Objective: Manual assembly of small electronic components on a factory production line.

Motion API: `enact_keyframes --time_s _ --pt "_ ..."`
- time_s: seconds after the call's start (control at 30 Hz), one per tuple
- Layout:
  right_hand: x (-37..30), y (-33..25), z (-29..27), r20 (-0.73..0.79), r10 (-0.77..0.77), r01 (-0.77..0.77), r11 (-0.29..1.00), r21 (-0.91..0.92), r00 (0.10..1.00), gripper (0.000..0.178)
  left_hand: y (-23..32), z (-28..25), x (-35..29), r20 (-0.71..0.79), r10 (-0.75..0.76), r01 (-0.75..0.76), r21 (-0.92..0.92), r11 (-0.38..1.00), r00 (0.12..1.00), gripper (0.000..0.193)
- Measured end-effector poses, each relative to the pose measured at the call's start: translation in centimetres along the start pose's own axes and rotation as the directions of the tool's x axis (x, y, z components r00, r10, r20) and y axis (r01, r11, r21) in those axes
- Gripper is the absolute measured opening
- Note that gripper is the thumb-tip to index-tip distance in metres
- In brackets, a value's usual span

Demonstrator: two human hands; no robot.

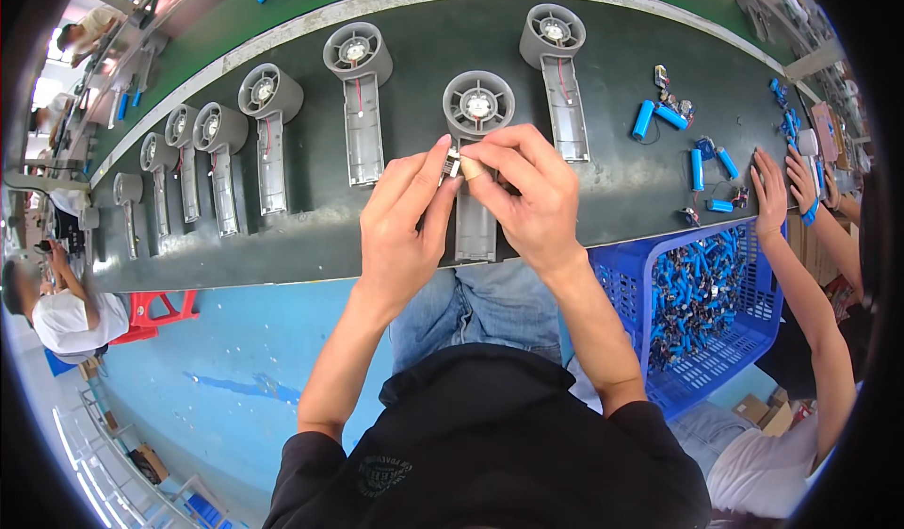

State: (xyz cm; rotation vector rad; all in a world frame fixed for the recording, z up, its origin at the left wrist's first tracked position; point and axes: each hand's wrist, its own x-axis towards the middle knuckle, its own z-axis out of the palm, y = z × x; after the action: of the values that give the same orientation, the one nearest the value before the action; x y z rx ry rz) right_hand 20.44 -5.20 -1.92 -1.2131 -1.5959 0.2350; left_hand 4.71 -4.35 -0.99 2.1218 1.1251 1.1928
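Note:
In front of me lies a grey fan housing (478, 105), its round fan end away from me and its open trough handle (476, 232) toward me. Over the top of that handle, my left hand (405, 213) and my right hand (532, 195) meet at the fingertips. Both pinch a small white and dark electronic part (453, 163), whose exact kind is mostly covered by fingers. A tan finger cot covers one fingertip of my right hand. Similar housings, such as one with a red wire in its handle (363, 133), stand apart from my hands.
More grey housings (266, 138) line the dark bench to the left; another (556, 67) lies far right. Blue battery cells with wired boards (697, 166) are scattered at right. A blue basket (626, 279) full of them stands below. Another person's hands (769, 190) rest nearby.

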Motion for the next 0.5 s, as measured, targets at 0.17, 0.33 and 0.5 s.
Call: enact_keyframes --time_s 0.17,0.33,0.5 --pt "-0.19 -0.16 -0.15 -0.026 -0.05 0.049 0.997 -0.055 0.998 0.017 0.24 0.13 0.1 -0.004 -0.015 0.015 -0.026 1.0 1.0 0.037" --pt "-0.35 -0.28 -0.1 -0.02 0.009 -0.01 1.0 -0.028 1.0 0.018 0.18 0.21 -0.02 -0.005 -0.036 0.036 -0.062 0.997 0.999 0.037" --pt "0.0 0.14 -0.49 0.034 -0.028 0.029 0.998 -0.047 0.999 0.018 -0.29 -0.15 -0.09 0.027 -0.028 0.03 -0.066 0.997 0.999 0.037"
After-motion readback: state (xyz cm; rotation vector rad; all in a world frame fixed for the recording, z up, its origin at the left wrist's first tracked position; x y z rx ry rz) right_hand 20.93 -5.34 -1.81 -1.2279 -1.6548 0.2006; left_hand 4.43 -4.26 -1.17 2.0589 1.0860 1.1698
